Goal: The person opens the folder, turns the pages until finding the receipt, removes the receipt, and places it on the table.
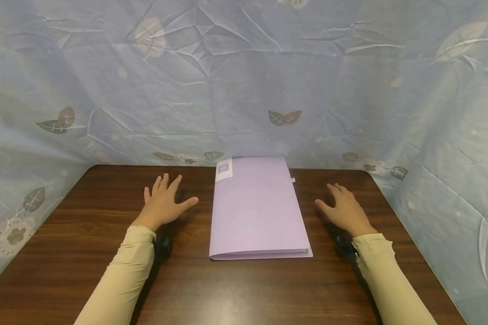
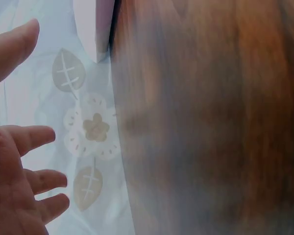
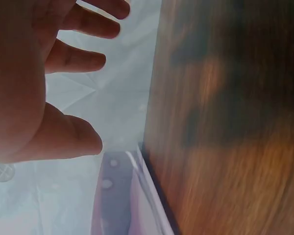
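Observation:
A closed light-purple folder [image 1: 256,207] lies flat on the dark wooden table, its spine toward the left and its opening edge toward the right. A white label [image 1: 223,169] marks its upper left corner, and a small white tab [image 1: 293,179] sticks out on the right side. To the left of the folder, my left hand [image 1: 162,205] is spread above the table with nothing in it. My right hand [image 1: 343,208] hovers on the other side, fingers extended and also holding nothing. Part of the folder's edge [image 3: 149,200] shows below the thumb in the right wrist view.
The wooden table [image 1: 244,293] has rounded far corners. A pale blue-grey cloth [image 1: 244,90] with leaf and flower prints hangs behind the table and along both sides. Dark wrist devices [image 1: 162,247] sit under the sleeves.

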`<state>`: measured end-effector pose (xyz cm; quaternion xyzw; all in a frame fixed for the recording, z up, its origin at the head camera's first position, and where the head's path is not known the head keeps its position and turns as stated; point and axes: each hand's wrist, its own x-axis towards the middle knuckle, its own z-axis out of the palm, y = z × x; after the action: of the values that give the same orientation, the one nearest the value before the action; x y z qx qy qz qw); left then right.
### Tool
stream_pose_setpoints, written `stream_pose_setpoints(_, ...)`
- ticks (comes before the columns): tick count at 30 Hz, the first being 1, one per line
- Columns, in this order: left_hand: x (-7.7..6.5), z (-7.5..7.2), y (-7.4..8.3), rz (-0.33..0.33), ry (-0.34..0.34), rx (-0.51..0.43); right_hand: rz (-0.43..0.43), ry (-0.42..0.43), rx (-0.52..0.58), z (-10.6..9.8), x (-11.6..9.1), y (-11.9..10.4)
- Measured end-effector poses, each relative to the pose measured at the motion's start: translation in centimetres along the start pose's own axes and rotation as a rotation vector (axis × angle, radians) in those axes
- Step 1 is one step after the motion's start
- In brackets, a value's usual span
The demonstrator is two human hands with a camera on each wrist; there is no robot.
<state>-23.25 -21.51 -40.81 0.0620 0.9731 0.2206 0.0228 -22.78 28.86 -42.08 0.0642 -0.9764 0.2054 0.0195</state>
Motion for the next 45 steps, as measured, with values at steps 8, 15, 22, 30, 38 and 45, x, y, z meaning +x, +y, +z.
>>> stream_pose_setpoints(8, -0.2, 0.6, 1.3, 0.046, -0.054, -0.016, -0.056, -0.100, 0.171, 0.4, -0.1, -1.4)
stream_pose_setpoints(15, -0.4, 1.6, 2.9, 0.145, -0.101, -0.045, -0.112, -0.141, 0.205, 1.0, -0.3, -2.8)
stream_pose_setpoints(22, -0.4, 2.1, 3.8, 0.237, -0.242, -0.170, -0.089, -0.200, 0.238, 1.7, -0.3, -3.4)
stream_pose_setpoints(30, -0.6, 2.5, 4.4, 0.342, -0.291, -0.179, -0.140, -0.238, 0.293, 1.8, -0.1, -3.6)
stream_pose_setpoints(38, -0.9, 2.4, 4.8, 0.294, -0.289, -0.170, -0.171, -0.253, 0.276, 1.8, -0.2, -3.9)
stream_pose_setpoints(45, -1.2, 2.2, 5.2, 0.273, -0.313, -0.145, -0.214, -0.269, 0.177, 1.9, -0.6, -4.1)
